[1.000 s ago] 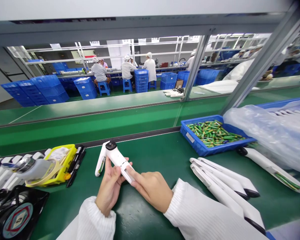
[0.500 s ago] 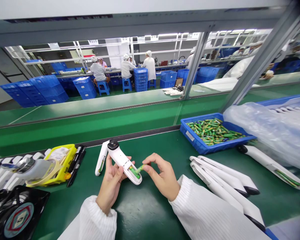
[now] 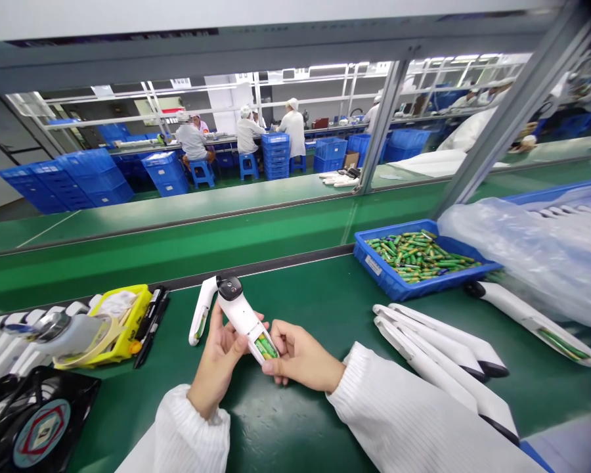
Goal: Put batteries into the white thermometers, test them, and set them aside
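Observation:
My left hand (image 3: 220, 351) is closed round a white handheld device (image 3: 241, 315) with a black head, tilted with its open battery compartment facing me. Green batteries (image 3: 264, 346) lie side by side in that compartment. At the device's lower end, my right hand (image 3: 300, 358) is closed, its thumb over the compartment's end and its fingers curled at the edge. The thumb partly hides the battery ends. Just behind my left hand, a second white device (image 3: 203, 310) lies on the green bench with a green battery showing.
A blue tray (image 3: 374, 266) of green batteries stands at the back right. Several white shells (image 3: 438, 348) and a battery-loaded device (image 3: 536, 322) lie to the right, near plastic wrap (image 3: 517, 256). Leftward are a yellow basket (image 3: 140, 315), black pens (image 3: 152, 328) and a black fan (image 3: 42, 420).
The battery that my right hand pinched above the compartment now sits inside it. My right hand has moved left and down onto the device's lower end.

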### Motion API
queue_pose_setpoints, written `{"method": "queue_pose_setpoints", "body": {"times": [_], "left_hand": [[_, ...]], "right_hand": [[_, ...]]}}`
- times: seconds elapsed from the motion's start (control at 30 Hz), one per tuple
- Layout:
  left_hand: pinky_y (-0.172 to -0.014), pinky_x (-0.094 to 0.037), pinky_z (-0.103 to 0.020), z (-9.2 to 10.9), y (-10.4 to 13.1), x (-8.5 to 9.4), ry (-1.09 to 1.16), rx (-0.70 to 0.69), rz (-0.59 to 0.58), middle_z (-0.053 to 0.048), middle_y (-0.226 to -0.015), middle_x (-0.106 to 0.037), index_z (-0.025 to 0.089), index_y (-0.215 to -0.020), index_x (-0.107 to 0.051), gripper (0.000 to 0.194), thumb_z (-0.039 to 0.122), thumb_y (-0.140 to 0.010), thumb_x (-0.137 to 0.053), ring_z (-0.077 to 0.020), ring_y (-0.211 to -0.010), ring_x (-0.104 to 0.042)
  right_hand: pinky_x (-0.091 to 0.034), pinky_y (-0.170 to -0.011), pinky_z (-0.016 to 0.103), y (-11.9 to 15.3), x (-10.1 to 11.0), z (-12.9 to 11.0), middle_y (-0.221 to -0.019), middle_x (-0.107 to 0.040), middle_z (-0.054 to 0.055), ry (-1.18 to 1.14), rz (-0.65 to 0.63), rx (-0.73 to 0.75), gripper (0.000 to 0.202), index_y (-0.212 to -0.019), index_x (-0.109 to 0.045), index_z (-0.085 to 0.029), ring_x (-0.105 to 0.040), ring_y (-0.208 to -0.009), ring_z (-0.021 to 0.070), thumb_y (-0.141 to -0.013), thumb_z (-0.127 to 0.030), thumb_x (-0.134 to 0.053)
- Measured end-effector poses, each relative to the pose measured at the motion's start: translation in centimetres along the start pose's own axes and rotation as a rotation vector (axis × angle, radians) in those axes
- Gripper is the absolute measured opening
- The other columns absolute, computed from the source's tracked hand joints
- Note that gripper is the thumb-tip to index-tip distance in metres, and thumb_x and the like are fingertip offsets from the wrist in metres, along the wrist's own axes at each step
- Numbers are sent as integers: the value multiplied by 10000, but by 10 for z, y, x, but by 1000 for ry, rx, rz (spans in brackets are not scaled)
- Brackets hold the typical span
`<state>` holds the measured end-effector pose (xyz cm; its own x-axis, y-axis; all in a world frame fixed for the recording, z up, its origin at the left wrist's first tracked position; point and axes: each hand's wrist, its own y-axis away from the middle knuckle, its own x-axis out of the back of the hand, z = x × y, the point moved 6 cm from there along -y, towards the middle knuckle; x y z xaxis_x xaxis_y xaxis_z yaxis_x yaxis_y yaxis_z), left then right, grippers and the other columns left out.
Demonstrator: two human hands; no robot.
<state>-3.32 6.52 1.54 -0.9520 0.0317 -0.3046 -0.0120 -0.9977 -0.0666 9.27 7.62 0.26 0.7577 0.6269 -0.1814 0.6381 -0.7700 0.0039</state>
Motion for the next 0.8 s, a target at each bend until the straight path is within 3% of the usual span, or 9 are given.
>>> {"method": "queue_pose_setpoints", "body": {"times": [0.07, 0.23, 0.33, 0.47, 0.63, 0.8], "left_hand": [[-671, -546, -340, -1, 0, -2, 4, 11, -46, -102, -1068, -634, 337, -1412, -140, 829, 354, -772, -665, -280, -961, -633], [-622, -531, -313, -5, 0, -4, 28, 67, -61, -122, -1133, -635, 331, -1428, -146, 838, 373, -770, -663, -255, -861, -659], [-667, -522, -316, -7, 1, -5, 21, 114, -27, -137, -1181, -631, 281, -1422, -224, 747, 394, -799, -622, -223, -809, -662], [-823, -492, -335, -9, 1, -3, 30, 195, 51, -124, -1213, -627, 234, -1398, -323, 647, 423, -829, -565, -232, -960, -627], [-847, -454, -308, -9, -3, 12, -126, 183, 145, -94, -1181, -647, 240, -1406, -331, 603, 439, -861, -495, -184, -885, -618], [-889, -446, -366, -13, -8, 30, -392, 90, 178, -68, -1336, -527, 285, -1409, -325, 592, 317, -847, -508, -247, -1055, -585]], "right_hand": [[-359, -376, 169, 0, -3, 7, -641, -527, -64, -82, -10, -69, 565, -677, -279, -215, -492, -425, 61, -619, -491, -769], [-313, -300, 144, 0, -6, 7, -645, -520, -70, -91, 22, -52, 557, -648, -279, -210, -490, -368, 46, -621, -474, -768], [-338, -336, 157, 0, -6, 5, -701, -525, -53, -66, 44, -24, 551, -633, -286, -203, -482, -394, 37, -623, -472, -767], [-379, -441, 190, 1, -8, 3, -658, -522, -34, 32, 29, 8, 456, -629, -352, -193, -477, -482, 66, -698, -464, -712], [-329, -484, 202, 3, -5, 1, -563, -435, -65, 345, 24, 49, 237, -678, -419, -192, -425, -494, 85, -817, -273, -593], [-358, -591, 240, 9, -12, -23, -712, -534, -19, 989, 28, 282, 109, -764, -501, -195, -488, -628, 131, -844, -129, -533]]}}
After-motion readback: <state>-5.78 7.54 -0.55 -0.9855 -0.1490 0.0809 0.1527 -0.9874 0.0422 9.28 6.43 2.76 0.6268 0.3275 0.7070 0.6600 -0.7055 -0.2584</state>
